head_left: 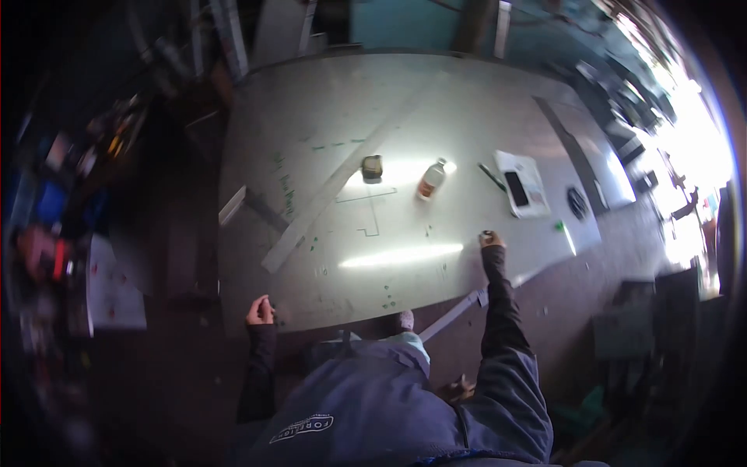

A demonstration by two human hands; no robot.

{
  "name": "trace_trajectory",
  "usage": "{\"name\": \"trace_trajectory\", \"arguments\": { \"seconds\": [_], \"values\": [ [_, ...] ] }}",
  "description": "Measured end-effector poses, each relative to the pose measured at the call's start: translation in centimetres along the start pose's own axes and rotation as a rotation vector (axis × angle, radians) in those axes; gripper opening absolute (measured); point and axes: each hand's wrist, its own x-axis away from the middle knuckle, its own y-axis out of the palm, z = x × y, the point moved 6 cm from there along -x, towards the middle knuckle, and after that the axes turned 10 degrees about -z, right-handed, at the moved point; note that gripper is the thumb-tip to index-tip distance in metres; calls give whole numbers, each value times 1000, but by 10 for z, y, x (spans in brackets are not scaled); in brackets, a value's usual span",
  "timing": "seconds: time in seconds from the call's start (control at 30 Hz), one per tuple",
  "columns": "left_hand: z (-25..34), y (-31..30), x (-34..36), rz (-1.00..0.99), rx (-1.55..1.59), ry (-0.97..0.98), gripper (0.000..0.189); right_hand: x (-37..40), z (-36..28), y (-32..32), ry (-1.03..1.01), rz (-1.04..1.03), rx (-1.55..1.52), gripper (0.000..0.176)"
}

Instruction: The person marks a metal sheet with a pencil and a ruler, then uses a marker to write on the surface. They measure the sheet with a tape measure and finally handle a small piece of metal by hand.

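My left hand point(261, 311) is at the near left edge of a large metal sheet point(296, 93), its fingers curled together; whether anything is inside them is hidden. Farther right, my right hand point(490, 240) is closed over the sheet's near right part, around something small and dark that I cannot make out. Beyond it lie a dark marker point(491, 177) and a phone point(516, 188) on white paper point(531, 173). A clear bottle point(431, 180) with an orange label and a tape measure point(373, 169) rest mid-sheet. A long flat metal strip point(311, 214) runs diagonally on the left.
Green marks and drawn lines point(377, 214) are on the sheet. A black ring-shaped thing point(576, 202) and a dark strip point(568, 144) lie at the right. Another strip point(451, 315) sticks out below the near edge. Cluttered shelves point(117, 140) stand on the left, blurred.
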Motion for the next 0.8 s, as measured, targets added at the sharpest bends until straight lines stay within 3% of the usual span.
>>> {"name": "trace_trajectory", "arguments": {
  "seconds": [0.13,0.3,0.4,0.57,0.63,0.67,0.8],
  "values": [
    [-43,-27,109,346,25,-190,19,-132,30,9,-129,-53,113,47],
    [-39,-25,290,383,-318,-477,22,-243,59,39,-98,-177,392,54],
    [-69,-21,389,108,-770,-659,30,-263,50,50,-15,-366,494,46],
    [-110,12,485,-168,-323,-1031,41,-269,38,46,31,-349,476,30],
    [-123,28,500,-196,-155,-1047,46,-280,55,48,43,-382,492,37],
    [-131,33,505,-204,-87,-1047,49,-277,48,41,151,-377,531,36],
    [-157,23,534,-152,134,-946,58,-254,33,33,131,-309,542,36]
  ]
}}
